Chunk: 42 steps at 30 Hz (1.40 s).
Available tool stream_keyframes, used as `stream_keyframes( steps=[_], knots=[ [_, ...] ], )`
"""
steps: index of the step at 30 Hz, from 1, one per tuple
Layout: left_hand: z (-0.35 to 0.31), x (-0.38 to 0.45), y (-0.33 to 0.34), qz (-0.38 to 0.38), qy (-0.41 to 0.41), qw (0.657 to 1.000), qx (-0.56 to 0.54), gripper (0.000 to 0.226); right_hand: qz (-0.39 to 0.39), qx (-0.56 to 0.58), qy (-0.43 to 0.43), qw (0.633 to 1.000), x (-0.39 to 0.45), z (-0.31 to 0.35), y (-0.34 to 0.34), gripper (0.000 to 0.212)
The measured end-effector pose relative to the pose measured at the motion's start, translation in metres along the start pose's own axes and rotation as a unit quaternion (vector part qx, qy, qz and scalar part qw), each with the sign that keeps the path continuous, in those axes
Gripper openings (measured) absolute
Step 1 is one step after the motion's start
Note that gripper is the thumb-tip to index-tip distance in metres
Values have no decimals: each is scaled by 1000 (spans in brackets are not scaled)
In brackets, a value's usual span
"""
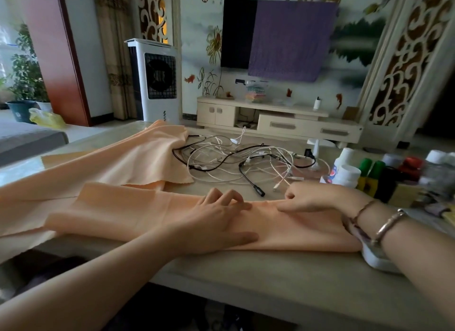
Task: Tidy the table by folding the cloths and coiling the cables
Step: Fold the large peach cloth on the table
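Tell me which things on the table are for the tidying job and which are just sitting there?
For the job:
- peach cloth under the hands
- second peach cloth behind it
- tangle of black and white cables
- left hand and right hand, both on the cloth

Just sitting there:
- white bottles
- green-capped bottles
- red-capped jar
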<state>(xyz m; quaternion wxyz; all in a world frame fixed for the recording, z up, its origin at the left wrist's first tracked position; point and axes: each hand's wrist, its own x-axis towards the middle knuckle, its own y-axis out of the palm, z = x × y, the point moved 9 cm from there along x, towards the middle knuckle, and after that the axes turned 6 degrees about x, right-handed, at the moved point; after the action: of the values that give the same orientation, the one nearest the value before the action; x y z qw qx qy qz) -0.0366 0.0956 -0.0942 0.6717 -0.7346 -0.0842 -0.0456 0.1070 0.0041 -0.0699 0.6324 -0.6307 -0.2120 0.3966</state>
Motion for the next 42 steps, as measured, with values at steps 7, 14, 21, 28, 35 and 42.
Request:
stream_keyframes(
  steps=[7, 14, 21, 28, 35, 42],
  knots=[
    [-1, -2, 1, 31, -22, 999, 14, 86, 114, 281, 5, 953, -27, -18, -1, 19],
    [-5, 1, 4, 64, -40, 997, 32, 93, 66, 611, 9, 789, -27, 7, -14, 24],
    [-9, -2, -3, 36, -49, 998, 27, 79, 81, 776, -75, 621, -21, 77, -3, 29],
    [29, -19, -47, -62, -148, 890, -426, 27, 100, 730, -50, 674, -15, 108, 21, 27],
    [100, -56, -23, -28, -400, 763, -508, 60, 46, 662, -56, 746, -16, 121, 30, 29],
    [111, -59, -30, -84, -349, 879, -315, 39, -183, 436, -185, 861, -29, 137, 3, 11]
  ],
)
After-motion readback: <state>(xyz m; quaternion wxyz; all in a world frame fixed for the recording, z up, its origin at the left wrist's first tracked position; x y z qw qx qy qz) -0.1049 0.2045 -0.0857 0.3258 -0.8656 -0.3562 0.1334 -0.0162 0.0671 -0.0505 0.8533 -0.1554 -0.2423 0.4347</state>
